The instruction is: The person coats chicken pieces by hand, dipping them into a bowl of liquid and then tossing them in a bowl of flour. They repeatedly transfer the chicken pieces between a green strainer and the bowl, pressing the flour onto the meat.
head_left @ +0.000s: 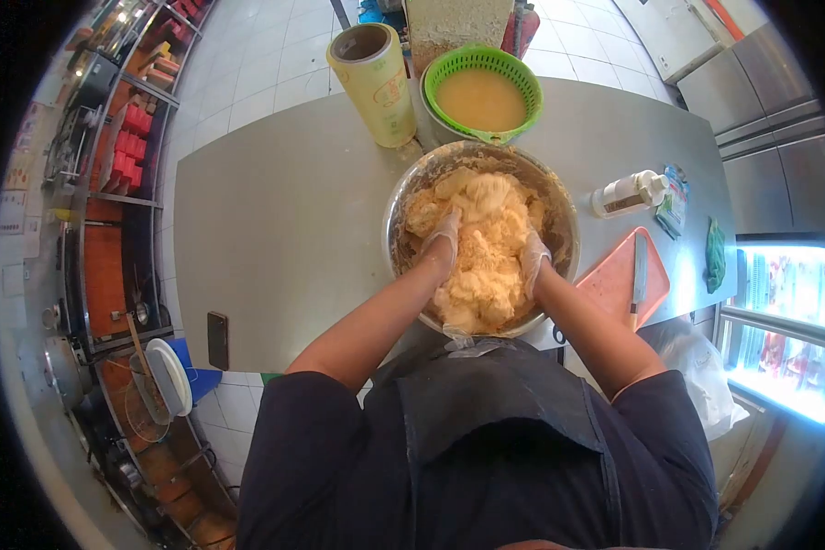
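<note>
A large metal bowl (392,215) stands at the table's near edge, its inner wall smeared with batter. In it is a heaped, lumpy, pale orange floury mass (486,243); whether it is dough or coated pieces of food I cannot make out. My left hand (445,240), in a clear plastic glove, grips the mass from the left, its fingertips partly sunk in. On the other side my right hand (533,259), gloved likewise, presses around the mass, most of its fingers hidden. Both hands are inside the bowl's rim.
Behind the bowl stand a big roll of plastic film (373,87) and a green basket (529,84) holding tan liquid or powder. To the right are a white bottle (628,194), and a knife (640,270) on a pink board (610,275). A phone (217,339) lies at left.
</note>
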Available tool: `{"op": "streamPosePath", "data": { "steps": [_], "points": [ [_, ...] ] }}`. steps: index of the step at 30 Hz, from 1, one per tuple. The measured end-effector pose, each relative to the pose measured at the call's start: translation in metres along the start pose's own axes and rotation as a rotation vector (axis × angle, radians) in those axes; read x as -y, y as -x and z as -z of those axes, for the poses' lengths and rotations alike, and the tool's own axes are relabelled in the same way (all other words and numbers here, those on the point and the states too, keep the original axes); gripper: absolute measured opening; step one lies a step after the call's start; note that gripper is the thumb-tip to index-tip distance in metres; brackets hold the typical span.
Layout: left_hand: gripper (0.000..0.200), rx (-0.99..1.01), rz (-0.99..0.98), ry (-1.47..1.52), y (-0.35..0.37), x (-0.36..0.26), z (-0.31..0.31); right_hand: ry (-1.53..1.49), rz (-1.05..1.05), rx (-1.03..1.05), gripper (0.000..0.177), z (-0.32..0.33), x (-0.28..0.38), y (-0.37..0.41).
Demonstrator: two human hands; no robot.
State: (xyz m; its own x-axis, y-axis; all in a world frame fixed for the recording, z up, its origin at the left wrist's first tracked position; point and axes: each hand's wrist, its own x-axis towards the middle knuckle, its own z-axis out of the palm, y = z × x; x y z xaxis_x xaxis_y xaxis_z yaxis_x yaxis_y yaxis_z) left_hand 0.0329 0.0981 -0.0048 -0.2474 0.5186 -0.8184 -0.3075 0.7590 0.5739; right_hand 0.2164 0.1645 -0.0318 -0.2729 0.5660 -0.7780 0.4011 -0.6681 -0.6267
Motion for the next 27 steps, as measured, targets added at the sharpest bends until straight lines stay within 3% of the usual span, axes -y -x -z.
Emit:
{"op": "streamPosePath", "data": {
  "steps": [3,5,7,10,13,14,16,17,19,22,25,27],
  "points": [
    [0.075,0.102,-0.251,0.315,0.010,-0.013,-0.010,0.091,0.053,0.001,0.043,0.002,0.001,0.001],
    [0.072,0.140,-0.367,0.262,0.015,-0.022,-0.008,0.211,0.108,-0.011,0.043,0.003,0.001,0.004],
    [0.069,0.147,-0.430,-0.047,0.022,-0.032,0.007,0.388,0.170,-0.018,0.043,0.004,0.000,0.011],
    [0.064,-0.010,-0.247,-0.374,0.088,-0.062,0.021,0.740,0.292,0.018,0.043,0.002,0.000,0.025],
    [0.061,-0.202,-0.315,-0.601,0.094,-0.038,0.033,1.065,0.465,0.159,0.044,0.023,0.003,0.028],
    [0.060,-0.228,-0.308,-0.378,0.099,-0.030,0.035,0.881,0.413,0.210,0.044,0.038,-0.008,0.013],
    [0.061,-0.196,-0.279,0.054,0.104,-0.019,0.037,0.238,0.170,0.208,0.043,0.074,-0.040,-0.032],
    [0.061,-0.148,-0.252,0.262,0.103,-0.015,0.037,-0.038,0.062,0.136,0.044,0.077,-0.044,-0.038],
    [0.063,0.118,-0.161,0.637,0.094,-0.004,0.032,-0.263,-0.100,-0.137,0.046,0.041,-0.032,-0.004],
    [0.068,-0.100,-0.163,0.376,0.083,0.001,0.018,-0.296,-0.064,-0.263,0.044,0.000,-0.046,0.026],
    [0.073,-0.135,-0.100,0.280,0.023,0.042,0.016,-0.369,-0.059,-0.225,0.041,-0.028,-0.058,0.034],
    [0.074,-0.295,-0.006,0.071,0.040,0.028,0.005,-0.415,-0.069,-0.137,0.040,-0.037,-0.057,0.034]
  ]
}}
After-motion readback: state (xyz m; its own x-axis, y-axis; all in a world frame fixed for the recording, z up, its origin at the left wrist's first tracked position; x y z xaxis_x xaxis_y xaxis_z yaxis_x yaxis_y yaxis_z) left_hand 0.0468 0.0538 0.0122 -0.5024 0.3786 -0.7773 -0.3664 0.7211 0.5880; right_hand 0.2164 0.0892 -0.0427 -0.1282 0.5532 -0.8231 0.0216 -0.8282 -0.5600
